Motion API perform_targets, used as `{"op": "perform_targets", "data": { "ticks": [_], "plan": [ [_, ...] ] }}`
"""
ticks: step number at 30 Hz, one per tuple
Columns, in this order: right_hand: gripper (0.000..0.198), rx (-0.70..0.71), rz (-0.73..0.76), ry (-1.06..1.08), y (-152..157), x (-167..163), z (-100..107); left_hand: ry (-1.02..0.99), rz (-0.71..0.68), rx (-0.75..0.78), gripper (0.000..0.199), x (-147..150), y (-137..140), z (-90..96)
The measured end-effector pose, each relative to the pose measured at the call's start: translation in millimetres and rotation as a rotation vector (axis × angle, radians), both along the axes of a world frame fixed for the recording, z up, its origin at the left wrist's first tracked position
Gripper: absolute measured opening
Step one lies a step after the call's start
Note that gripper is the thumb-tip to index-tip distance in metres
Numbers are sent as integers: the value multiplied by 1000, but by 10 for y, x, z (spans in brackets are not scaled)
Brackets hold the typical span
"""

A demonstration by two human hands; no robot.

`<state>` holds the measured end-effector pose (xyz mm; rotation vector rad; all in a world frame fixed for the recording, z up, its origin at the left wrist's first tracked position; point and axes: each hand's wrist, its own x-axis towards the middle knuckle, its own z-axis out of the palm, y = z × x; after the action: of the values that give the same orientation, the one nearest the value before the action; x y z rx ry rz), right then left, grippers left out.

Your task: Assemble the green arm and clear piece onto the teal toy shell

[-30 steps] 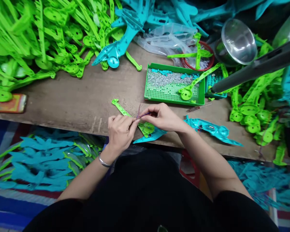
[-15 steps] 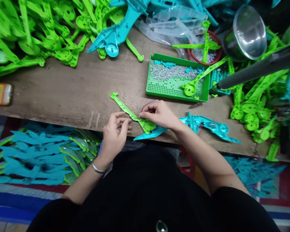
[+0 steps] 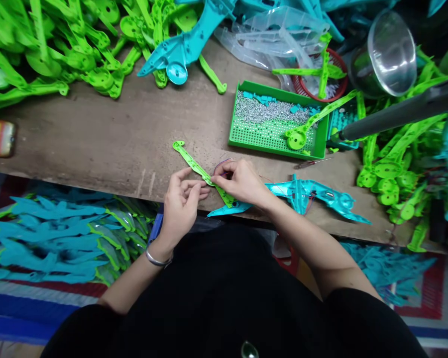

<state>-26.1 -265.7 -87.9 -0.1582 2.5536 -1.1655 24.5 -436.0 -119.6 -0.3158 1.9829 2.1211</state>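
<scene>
A light-green plastic arm [image 3: 189, 159] with a rounded end lies slantwise across the tip of a blue plastic frame [image 3: 281, 189] at the table's front edge. My right hand [image 3: 244, 183] is closed in a pinch over the green arm's middle, at thin dark wires [image 3: 224, 162] that loop out beside the fingers. The fingertips and the arm's round end are partly hidden by that hand. On the arm's left side is my left hand [image 3: 180, 203], fingers loosely curved and apart, tips close to the arm's edge. Contact there is hard to make out.
Behind my hands stands a green perforated tray [image 3: 259, 145] holding screws, small blue pieces and a green arm. A screwdriver [image 3: 313, 162] lies in front of it. Green parts [image 3: 100, 82] heap at the back left, more at right. A metal bowl [image 3: 393, 54] stands back right.
My right hand has shifted slightly left along the green arm, toward my left fingers. My left fingertips are closer to the arm. The whole view has shifted a little.
</scene>
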Motion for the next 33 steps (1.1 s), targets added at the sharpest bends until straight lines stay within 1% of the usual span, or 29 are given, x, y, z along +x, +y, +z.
{"op": "perform_targets", "data": {
  "ticks": [3,5,9,12,16,19,21,24,27,29,30,33],
  "plan": [
    [13,-6,-28,8,-2,19,-34,-37,32,92,48,9,34,5],
    [12,-51,-57,13,8,36,-56,-58,53,154,51,10,69,3],
    [15,-179,-96,50,41,76,-74,-63,54,227,42,-15,156,-19],
    [13,-226,-87,78,61,99,-69,-32,65,242,37,-49,219,-56],
    [13,-227,-87,68,86,104,-48,-23,113,271,39,-83,283,-103],
    [14,-214,-96,23,109,106,-28,-2,154,244,39,-94,313,-119],
    [15,-219,-76,47,122,117,-26,8,174,220,40,-97,322,-122],
    [15,-204,-36,146,134,139,-43,0,151,228,40,-101,313,-119],
    [16,-212,-23,179,138,155,-57,-4,69,297,43,-109,280,-116],
    [17,-181,-11,188,139,169,-49,-3,5,340,49,-121,255,-121],
    [18,-128,-8,205,137,181,-39,-5,-17,350,52,-129,245,-126],
    [21,121,18,304,109,263,9,-14,-20,340,53,-146,225,-144]
  ]
}}
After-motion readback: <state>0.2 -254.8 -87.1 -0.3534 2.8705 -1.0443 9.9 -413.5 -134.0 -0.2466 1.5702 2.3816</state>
